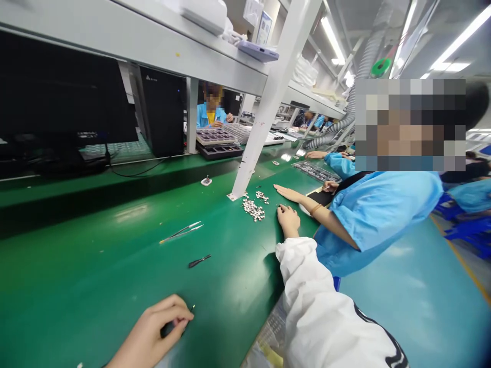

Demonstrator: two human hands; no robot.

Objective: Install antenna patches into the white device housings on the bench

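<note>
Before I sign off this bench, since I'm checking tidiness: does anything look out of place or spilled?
A pale purple phone juts over the edge of the shelf, so it could be knocked. Small pale pieces lie scattered loose on the green bench top by the white post; spilled or laid out, I can't tell.

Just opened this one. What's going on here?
At a green workbench, the person's left hand pinches a small dark item, mostly hidden. The right hand rests beside a scatter of small whitish parts, near a co-worker's hand. Tweezers lie on the bench, out of both hands.
</note>
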